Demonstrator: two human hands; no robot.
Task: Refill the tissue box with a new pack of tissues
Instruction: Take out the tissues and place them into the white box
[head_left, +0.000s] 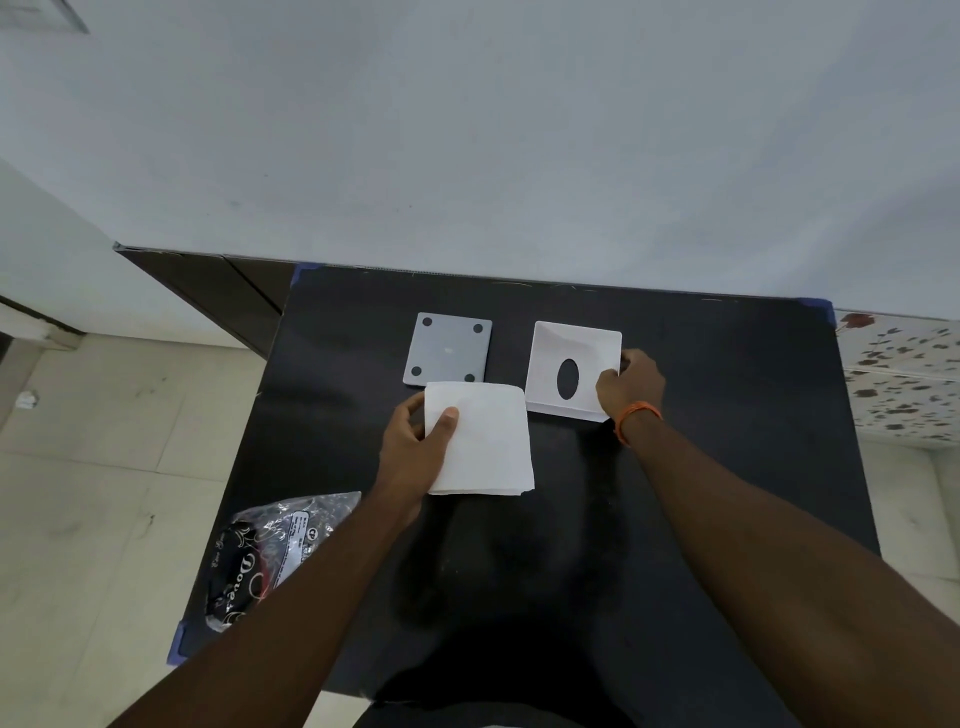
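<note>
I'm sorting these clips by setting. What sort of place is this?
Probably a plain room in a home or office, not a workshop: a small black table pushed against a bare pale wall, light floor tiles, and a patterned cloth at the right edge.

Black counter (727, 415), grey base plate (448, 349) beyond left grip (415, 447), white tissue box (571, 369) under right grip (631, 384), wrapper (270, 551) near left edge.
</note>
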